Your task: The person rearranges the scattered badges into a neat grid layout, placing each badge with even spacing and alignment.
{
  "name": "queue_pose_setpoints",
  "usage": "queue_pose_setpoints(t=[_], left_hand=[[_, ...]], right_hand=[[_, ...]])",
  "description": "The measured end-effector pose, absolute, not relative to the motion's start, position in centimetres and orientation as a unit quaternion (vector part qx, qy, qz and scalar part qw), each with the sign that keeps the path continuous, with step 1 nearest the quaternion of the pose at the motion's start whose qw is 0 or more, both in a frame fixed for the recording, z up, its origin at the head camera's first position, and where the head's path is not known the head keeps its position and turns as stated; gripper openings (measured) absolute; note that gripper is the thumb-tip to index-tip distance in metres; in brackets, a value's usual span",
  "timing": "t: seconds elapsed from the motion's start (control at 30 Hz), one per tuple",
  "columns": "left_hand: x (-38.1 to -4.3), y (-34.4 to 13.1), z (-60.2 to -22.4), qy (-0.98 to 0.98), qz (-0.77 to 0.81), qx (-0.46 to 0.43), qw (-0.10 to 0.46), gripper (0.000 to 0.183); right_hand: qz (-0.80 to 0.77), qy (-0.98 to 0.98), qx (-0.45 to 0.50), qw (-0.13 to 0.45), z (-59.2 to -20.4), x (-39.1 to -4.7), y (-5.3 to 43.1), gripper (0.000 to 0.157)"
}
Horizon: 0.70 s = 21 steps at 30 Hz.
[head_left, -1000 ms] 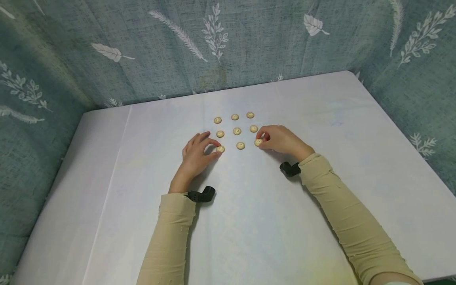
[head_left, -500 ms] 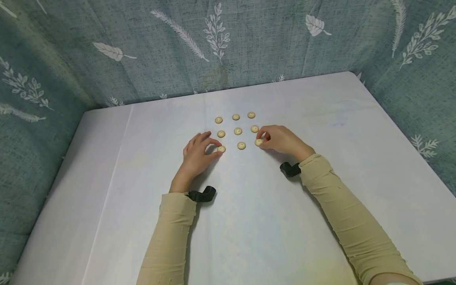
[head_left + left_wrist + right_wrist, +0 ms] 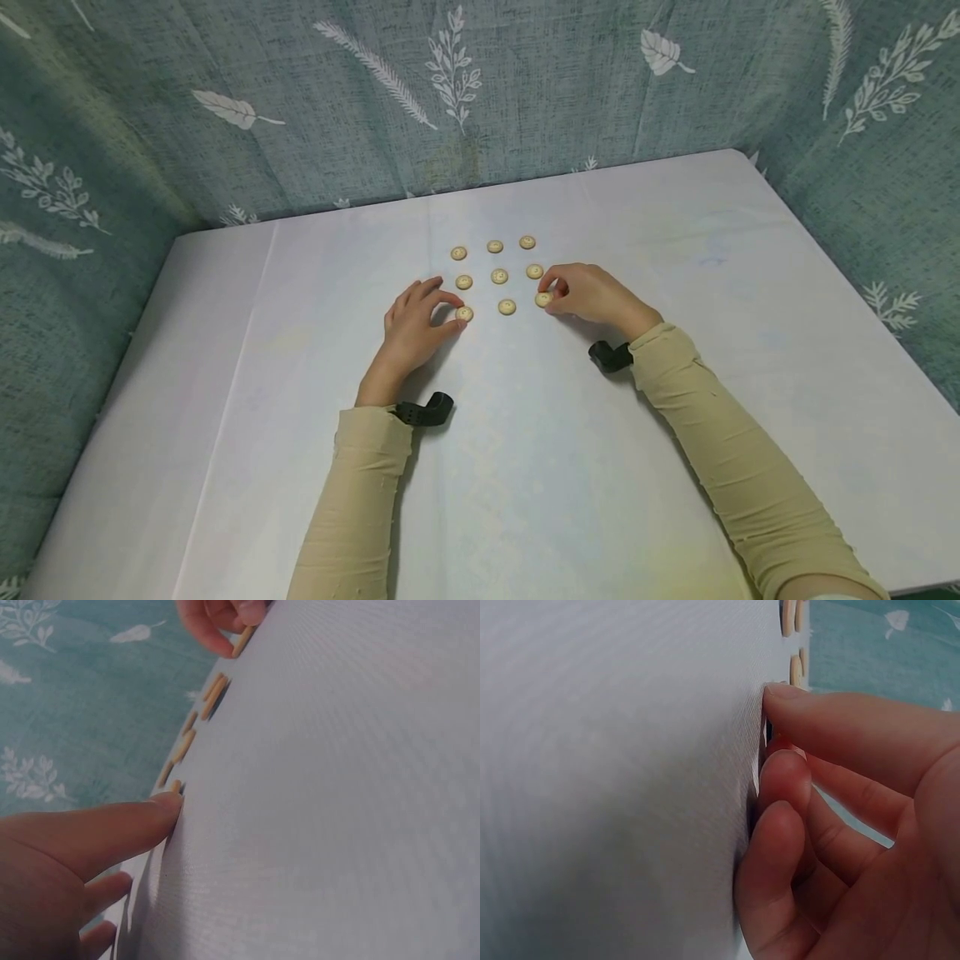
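Observation:
Small round pale wooden discs with dark marks on top lie flat in three rows of three on the white table (image 3: 525,467). At the near left corner of this grid, my left hand (image 3: 415,331) pinches a wooden disc (image 3: 465,314) between thumb and index finger. The near right wooden disc (image 3: 543,299) is pinched by my right hand (image 3: 596,294), its other fingers curled. Between the hands sits the middle wooden disc (image 3: 507,307) of the near row, touched by neither. In the right wrist view, the thumb (image 3: 840,724) hides most of the held disc.
Behind the near row lie the middle-row disc (image 3: 499,276) and the far-row disc (image 3: 495,247) with their neighbours. A green curtain (image 3: 540,100) with white leaf prints hangs behind and beside the table. Each wrist wears a black camera mount, the left mount (image 3: 426,410) resting close to the tabletop.
The view shifts slightly and returns with the head. Both hands keep their grip on the two near corner discs, and the discs stay in place.

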State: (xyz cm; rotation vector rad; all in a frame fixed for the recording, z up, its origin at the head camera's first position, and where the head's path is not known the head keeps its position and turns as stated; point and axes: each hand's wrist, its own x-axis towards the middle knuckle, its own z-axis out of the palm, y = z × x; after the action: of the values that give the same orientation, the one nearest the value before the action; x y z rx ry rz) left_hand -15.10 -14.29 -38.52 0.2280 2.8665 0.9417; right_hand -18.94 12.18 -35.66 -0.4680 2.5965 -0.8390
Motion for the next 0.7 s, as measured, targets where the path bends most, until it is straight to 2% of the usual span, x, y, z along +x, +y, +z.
queue_pose_setpoints(t=[0.7], left_hand=[[-15.11,-14.35,-38.64,0.946,0.310,0.079,0.054,0.022]], right_hand=[[-0.299,0.923,-0.160,0.184,-35.84,-19.03,12.24,0.022]])
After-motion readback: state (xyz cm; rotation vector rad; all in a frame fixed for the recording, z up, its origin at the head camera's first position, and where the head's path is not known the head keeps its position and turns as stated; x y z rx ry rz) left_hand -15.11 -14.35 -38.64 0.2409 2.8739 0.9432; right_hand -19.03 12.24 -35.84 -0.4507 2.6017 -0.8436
